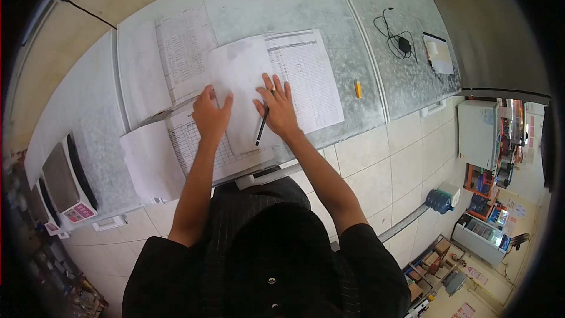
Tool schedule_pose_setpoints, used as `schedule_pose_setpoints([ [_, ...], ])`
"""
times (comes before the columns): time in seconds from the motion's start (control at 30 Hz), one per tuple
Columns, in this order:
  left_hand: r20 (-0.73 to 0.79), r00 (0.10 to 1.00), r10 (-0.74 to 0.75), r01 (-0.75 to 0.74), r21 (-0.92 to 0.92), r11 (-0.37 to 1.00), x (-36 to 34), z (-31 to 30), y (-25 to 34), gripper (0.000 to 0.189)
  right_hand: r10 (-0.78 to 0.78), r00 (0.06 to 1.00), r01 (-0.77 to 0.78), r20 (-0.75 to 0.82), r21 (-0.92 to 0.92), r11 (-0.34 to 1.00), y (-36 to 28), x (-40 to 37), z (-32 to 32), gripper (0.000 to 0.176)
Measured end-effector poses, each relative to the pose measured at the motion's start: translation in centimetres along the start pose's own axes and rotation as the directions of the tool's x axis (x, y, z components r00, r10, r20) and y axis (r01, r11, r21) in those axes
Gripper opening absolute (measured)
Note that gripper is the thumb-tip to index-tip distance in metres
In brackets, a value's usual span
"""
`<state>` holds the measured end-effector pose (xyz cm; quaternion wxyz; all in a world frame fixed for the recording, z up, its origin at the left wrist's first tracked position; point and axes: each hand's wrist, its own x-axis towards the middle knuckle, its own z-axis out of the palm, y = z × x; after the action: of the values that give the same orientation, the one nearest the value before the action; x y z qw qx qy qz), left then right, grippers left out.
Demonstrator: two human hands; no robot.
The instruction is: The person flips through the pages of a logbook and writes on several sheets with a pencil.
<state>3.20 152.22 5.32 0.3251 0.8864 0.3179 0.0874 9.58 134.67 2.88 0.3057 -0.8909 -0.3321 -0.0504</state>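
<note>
My left hand (213,115) rests at the left edge of a blank white sheet (241,62), its thumb and fingers apart. My right hand (281,112) lies on the right part of that sheet with fingers spread. A black pencil (262,125) with a pale end is tucked in my right hand, slanting out below the thumb. Right of the blank sheet is a printed table sheet (309,76). Another printed form (182,135) lies partly under my left hand and forearm, beside a white page (152,162).
Farther back lie more written sheets (185,47). A yellow object (358,89) sits right of the papers. A black cable with adapter (404,45) and a notepad (438,56) are at the far right. Scales (67,179) stand at the left; a water bottle (438,200) is beyond the table.
</note>
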Motion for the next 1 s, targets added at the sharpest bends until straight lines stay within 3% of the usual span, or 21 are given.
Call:
schedule_pose_setpoints([
  [0.03,0.039,0.999,-0.008,0.008,0.016,1.000,-0.6,-0.2,0.2,0.068,-0.009,1.000,0.009,-0.019,-0.009,1.000,-0.1,-0.1,0.1,0.027],
  [0.1,0.027,0.999,-0.017,0.016,0.011,1.000,-1.1,0.0,0.8,0.072,-0.032,0.998,0.031,-0.054,-0.019,0.999,-0.1,-0.3,0.3,0.025],
  [0.17,-0.020,1.000,0.000,0.001,0.063,0.998,-1.0,0.4,1.2,0.077,-0.094,0.996,0.095,0.008,-0.089,0.992,0.0,-0.4,0.3,0.023],
  [0.27,0.053,0.984,-0.170,0.178,-0.250,0.952,-0.2,0.9,0.8,0.077,-0.139,0.988,0.148,0.070,-0.138,0.979,0.3,-0.2,0.7,0.022],
  [0.37,0.328,0.919,-0.219,0.386,-0.634,0.670,1.1,0.5,0.5,0.071,-0.138,0.986,0.151,0.095,-0.138,0.979,0.5,-0.2,0.7,0.022],
  [0.47,0.453,0.878,-0.154,0.457,-0.700,0.549,1.5,0.4,-0.2,0.058,-0.141,0.985,0.153,0.101,-0.124,0.980,0.3,0.2,0.6,0.021],
  [0.57,0.349,0.932,-0.102,0.326,-0.678,0.659,1.8,0.3,0.8,0.045,-0.133,0.987,0.143,0.094,-0.110,0.984,0.0,0.1,0.7,0.020],
  [0.63,0.449,0.891,0.060,0.289,-0.666,0.688,2.1,0.2,2.5,0.046,-0.121,0.990,0.124,0.073,-0.043,0.991,0.0,0.3,0.9,0.018],
  [0.67,0.493,0.859,0.136,0.269,-0.662,0.699,2.2,0.3,3.3,0.047,-0.066,0.995,0.059,0.073,0.091,0.994,0.3,0.3,0.7,0.015],
  [0.7,0.441,0.869,0.225,0.158,-0.677,0.718,2.5,0.9,3.8,0.049,-0.014,0.997,-0.004,0.080,0.225,0.974,0.8,0.6,0.2,0.013],
  [0.73,0.389,0.867,0.311,0.047,-0.685,0.727,2.8,1.5,4.2,0.051,0.036,0.995,-0.068,0.097,0.354,0.933,1.2,0.9,-0.5,0.011],
  [0.77,0.339,0.855,0.394,-0.062,-0.686,0.725,2.9,2.2,4.5,0.053,0.269,0.950,-0.306,0.160,0.655,0.691,1.8,1.4,-1.3,0.010],
  [0.8,0.308,0.874,0.376,-0.106,-0.635,0.766,2.9,2.5,5.2,0.056,0.444,0.844,-0.457,0.299,0.835,0.306,2.3,2.0,-2.3,0.011],
  [0.83,0.275,0.890,0.364,-0.149,-0.578,0.802,2.9,2.9,6.0,0.058,0.467,0.857,-0.327,0.217,0.930,0.167,2.4,2.4,-3.0,0.017],
  [0.9,0.207,0.922,0.328,-0.170,-0.544,0.822,3.0,3.3,7.6,0.062,0.457,0.842,-0.413,0.287,0.888,0.202,3.5,1.1,-1.9,0.016],
  [0.97,0.144,0.955,0.259,-0.124,-0.601,0.790,2.9,3.5,8.8,0.066,0.201,0.975,-0.213,0.090,0.620,0.755,2.3,-0.8,-2.2,0.023],
  [1.0,0.165,0.964,0.210,-0.033,-0.707,0.706,2.6,3.5,8.9,0.067,0.063,0.998,-0.053,-0.012,0.406,0.912,1.6,-1.7,-2.4,0.030],
])
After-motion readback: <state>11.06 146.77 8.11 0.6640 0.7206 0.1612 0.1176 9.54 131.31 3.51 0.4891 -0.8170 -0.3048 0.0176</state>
